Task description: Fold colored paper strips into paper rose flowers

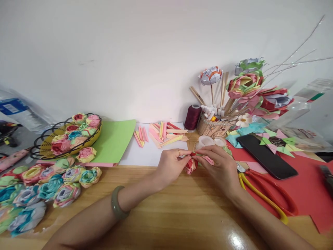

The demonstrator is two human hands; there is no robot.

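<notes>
My left hand (pixel 173 165) and my right hand (pixel 218 165) meet near the middle, both pinching a small red and pink folded paper piece (pixel 191 166) between them. The piece hangs below my fingertips, partly hidden by them. A pink strip (pixel 208 160) shows under the fingers of my right hand. Just behind my hands, folded pink, yellow and red paper strips (pixel 166 133) lie on a white sheet (pixel 149 154). A green bangle circles my left wrist.
Paper flowers (pixel 49 185) cover the left side, by a yellow basket (pixel 47 147) of more. At the right are scissors (pixel 270 198), a black phone (pixel 267 156) and red paper (pixel 304 184). Behind stand a dark thread spool (pixel 193 117) and a holder (pixel 213 128) with sticks and flowers.
</notes>
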